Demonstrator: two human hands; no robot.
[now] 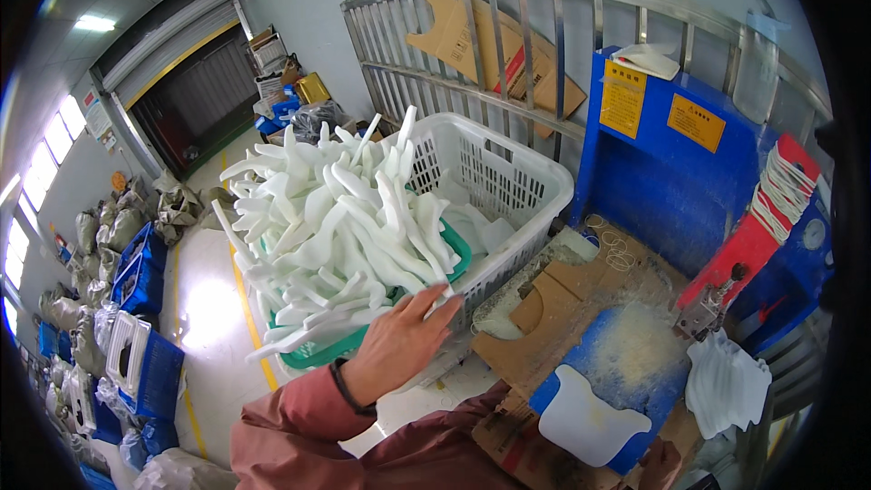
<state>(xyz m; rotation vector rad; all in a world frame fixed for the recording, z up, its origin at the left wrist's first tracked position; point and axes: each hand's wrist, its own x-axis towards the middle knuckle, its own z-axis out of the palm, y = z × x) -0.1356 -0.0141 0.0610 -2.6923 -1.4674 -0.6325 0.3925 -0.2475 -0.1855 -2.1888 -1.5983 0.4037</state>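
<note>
My left hand (399, 349), in a maroon sleeve with a dark band at the wrist, is at the near edge of a heap of white curved plastic pieces (331, 218). Its thumb and forefinger appear closed round the end of one piece. The heap rises from a green basket (331, 351). On a blue work surface (626, 345) dusted with pale powder lies a flat white plastic piece (585, 417) with a notched outline. What looks like my right hand (660, 465) is in shadow beyond its lower right corner; its fingers cannot be made out.
A white slotted crate (535, 183) holding more white pieces stands behind the heap. To the right is a blue machine (671, 159) with a red arm (748, 222) wound with cord and a metal clamp (712, 308). Cut cardboard (553, 304) edges the work surface. Blue crates (150, 363) line the left.
</note>
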